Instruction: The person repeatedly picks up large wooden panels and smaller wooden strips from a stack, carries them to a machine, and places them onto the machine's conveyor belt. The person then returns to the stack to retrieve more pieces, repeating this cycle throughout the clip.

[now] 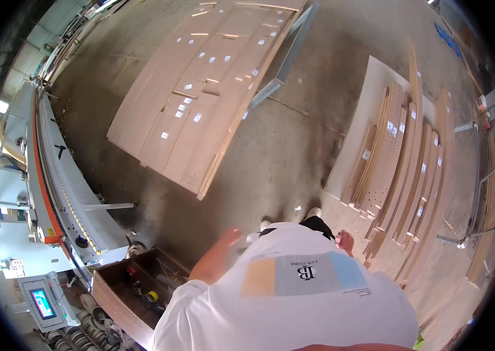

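Note:
My left hand (231,237) hangs out to the left of my white shirt, smeared by motion, and nothing shows in it. My right hand (346,241) is low on my right side, its fingers loosely bent and apart, holding nothing that I can see. It is nearest to the long narrow brown boards (385,181), several of them with small white labels, lying side by side on the right. Ahead of me, wide brown panels (148,126) with white labels lie flat on a metal frame (271,88). Neither hand touches any board.
A long machine (77,205) with an orange strip runs along the left. Its control screen (42,303) stands at lower left, beside an open brown box (120,310) of tools and a yellow tape roll (152,296). A blue object (447,40) lies far right.

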The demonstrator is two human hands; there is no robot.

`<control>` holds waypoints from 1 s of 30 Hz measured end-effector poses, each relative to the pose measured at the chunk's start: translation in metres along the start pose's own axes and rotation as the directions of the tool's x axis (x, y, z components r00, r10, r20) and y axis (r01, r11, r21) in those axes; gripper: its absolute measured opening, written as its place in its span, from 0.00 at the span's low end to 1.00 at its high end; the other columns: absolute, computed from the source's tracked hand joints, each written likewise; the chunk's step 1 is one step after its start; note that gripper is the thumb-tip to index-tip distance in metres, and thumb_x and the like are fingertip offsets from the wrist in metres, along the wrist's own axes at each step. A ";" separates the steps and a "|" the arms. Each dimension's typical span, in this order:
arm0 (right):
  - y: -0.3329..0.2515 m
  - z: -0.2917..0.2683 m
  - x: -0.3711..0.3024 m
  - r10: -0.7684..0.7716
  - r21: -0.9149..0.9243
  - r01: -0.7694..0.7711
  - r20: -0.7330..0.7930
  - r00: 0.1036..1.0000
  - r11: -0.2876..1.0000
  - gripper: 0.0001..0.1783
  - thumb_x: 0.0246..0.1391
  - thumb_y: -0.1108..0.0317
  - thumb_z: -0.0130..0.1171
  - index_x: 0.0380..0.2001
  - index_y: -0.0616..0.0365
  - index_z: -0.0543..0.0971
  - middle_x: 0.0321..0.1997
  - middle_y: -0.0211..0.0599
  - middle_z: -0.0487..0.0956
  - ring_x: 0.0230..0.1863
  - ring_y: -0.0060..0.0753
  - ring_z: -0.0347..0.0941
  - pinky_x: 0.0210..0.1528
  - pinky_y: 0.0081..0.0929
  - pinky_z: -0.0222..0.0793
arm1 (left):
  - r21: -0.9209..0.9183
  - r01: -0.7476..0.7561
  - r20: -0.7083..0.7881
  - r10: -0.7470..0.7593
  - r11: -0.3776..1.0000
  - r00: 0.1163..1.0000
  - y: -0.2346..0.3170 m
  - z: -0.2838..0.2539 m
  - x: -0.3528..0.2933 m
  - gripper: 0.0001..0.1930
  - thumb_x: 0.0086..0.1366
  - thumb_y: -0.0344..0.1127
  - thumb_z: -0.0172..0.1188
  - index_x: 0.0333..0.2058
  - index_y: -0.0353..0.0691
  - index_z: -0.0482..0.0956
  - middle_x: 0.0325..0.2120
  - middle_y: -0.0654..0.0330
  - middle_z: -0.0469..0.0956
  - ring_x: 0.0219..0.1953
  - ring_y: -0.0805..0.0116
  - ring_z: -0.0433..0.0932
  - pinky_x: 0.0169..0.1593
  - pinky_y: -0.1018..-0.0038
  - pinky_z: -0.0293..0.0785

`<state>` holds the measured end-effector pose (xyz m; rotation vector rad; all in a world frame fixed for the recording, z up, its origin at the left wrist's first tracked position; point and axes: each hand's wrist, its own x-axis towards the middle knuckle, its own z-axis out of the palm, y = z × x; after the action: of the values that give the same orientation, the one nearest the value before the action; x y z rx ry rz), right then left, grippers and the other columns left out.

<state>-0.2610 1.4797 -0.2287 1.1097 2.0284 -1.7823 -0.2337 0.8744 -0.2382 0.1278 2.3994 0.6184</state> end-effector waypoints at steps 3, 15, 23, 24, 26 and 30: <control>-0.054 0.043 0.003 -0.082 -0.213 0.138 0.254 0.964 0.967 0.12 0.60 0.62 0.58 0.42 0.55 0.82 0.39 0.30 0.84 0.34 0.26 0.80 0.27 0.25 0.72 | -0.539 0.428 0.185 -0.394 0.725 0.900 -0.050 0.011 -0.008 0.22 0.71 0.53 0.51 0.53 0.45 0.79 0.53 0.46 0.79 0.51 0.49 0.80 0.52 0.52 0.76; -0.281 0.192 0.170 -0.204 -0.095 0.239 0.278 0.938 0.966 0.18 0.61 0.59 0.61 0.48 0.60 0.81 0.38 0.33 0.85 0.33 0.27 0.81 0.33 0.25 0.74 | 0.456 -0.271 0.047 0.282 0.848 0.958 -0.104 -0.093 0.125 0.18 0.65 0.45 0.62 0.50 0.45 0.83 0.50 0.56 0.83 0.51 0.57 0.81 0.51 0.60 0.78; -0.575 0.403 0.285 -0.568 -0.283 0.645 0.311 0.762 0.710 0.28 0.62 0.49 0.61 0.58 0.54 0.77 0.58 0.42 0.82 0.57 0.42 0.80 0.58 0.37 0.73 | -0.458 0.303 0.094 -0.293 0.836 0.951 0.006 -0.264 0.242 0.18 0.71 0.47 0.55 0.50 0.43 0.82 0.45 0.55 0.84 0.46 0.57 0.82 0.50 0.61 0.77; -0.610 0.424 0.300 -0.553 -0.335 0.647 0.338 0.761 0.685 0.32 0.62 0.47 0.61 0.62 0.54 0.73 0.63 0.42 0.79 0.61 0.42 0.78 0.61 0.38 0.71 | -0.535 0.336 0.102 -0.335 0.775 0.937 0.014 -0.288 0.259 0.17 0.71 0.46 0.55 0.48 0.41 0.83 0.42 0.55 0.85 0.42 0.61 0.84 0.47 0.64 0.78; -0.660 0.474 0.324 -0.537 -0.432 0.580 0.231 0.811 0.690 0.42 0.59 0.42 0.62 0.68 0.57 0.66 0.68 0.46 0.74 0.65 0.47 0.74 0.65 0.42 0.69 | -0.584 0.377 0.090 -0.405 0.718 0.910 0.019 -0.327 0.297 0.17 0.71 0.44 0.57 0.46 0.37 0.83 0.34 0.55 0.87 0.40 0.65 0.85 0.46 0.67 0.78; -0.696 0.556 0.380 -0.358 -0.579 0.257 -0.065 0.932 0.774 0.49 0.56 0.38 0.62 0.70 0.60 0.60 0.69 0.52 0.72 0.66 0.55 0.72 0.66 0.47 0.67 | -0.580 0.324 0.076 -0.346 0.748 0.935 0.025 -0.407 0.385 0.19 0.70 0.47 0.57 0.49 0.40 0.83 0.36 0.55 0.87 0.40 0.65 0.85 0.47 0.67 0.79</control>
<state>-1.1498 1.1293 -0.0692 0.7911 2.7221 -1.0677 -0.7883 0.8273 -0.1696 -0.5774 2.0718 1.1530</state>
